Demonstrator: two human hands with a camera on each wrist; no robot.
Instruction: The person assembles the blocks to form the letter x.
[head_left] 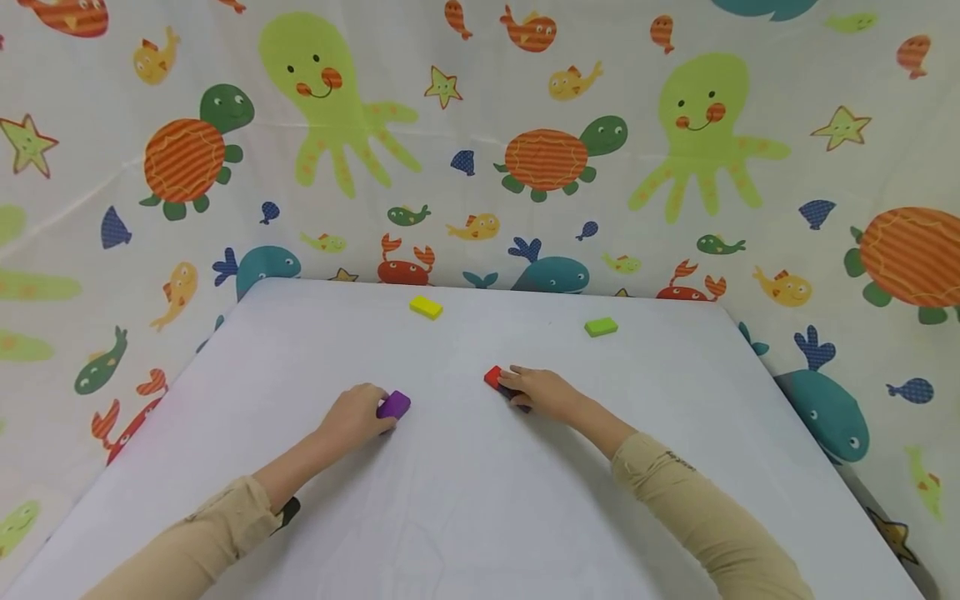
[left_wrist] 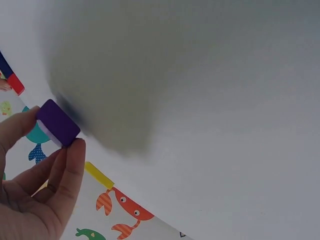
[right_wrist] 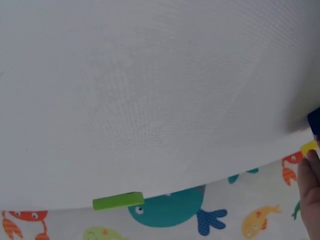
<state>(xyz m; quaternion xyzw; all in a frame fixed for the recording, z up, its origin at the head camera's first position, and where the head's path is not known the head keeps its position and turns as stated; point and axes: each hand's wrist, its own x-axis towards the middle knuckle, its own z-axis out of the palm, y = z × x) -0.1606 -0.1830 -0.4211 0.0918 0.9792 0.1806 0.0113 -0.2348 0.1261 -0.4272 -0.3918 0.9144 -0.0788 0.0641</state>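
Observation:
My left hand pinches a purple block between thumb and fingers, left of the table's middle. The left wrist view shows the purple block tilted, with a dark shadow beside it; whether it touches the table I cannot tell. My right hand grips a dark blue block, partly hidden by the fingers. A red block sits end to end with the dark blue one, at its far left end. In the right wrist view only an edge of the dark blue block and some fingers show.
A yellow block lies near the back edge of the white table. To its right lies a green block. Behind and beside the table hangs a curtain printed with sea animals.

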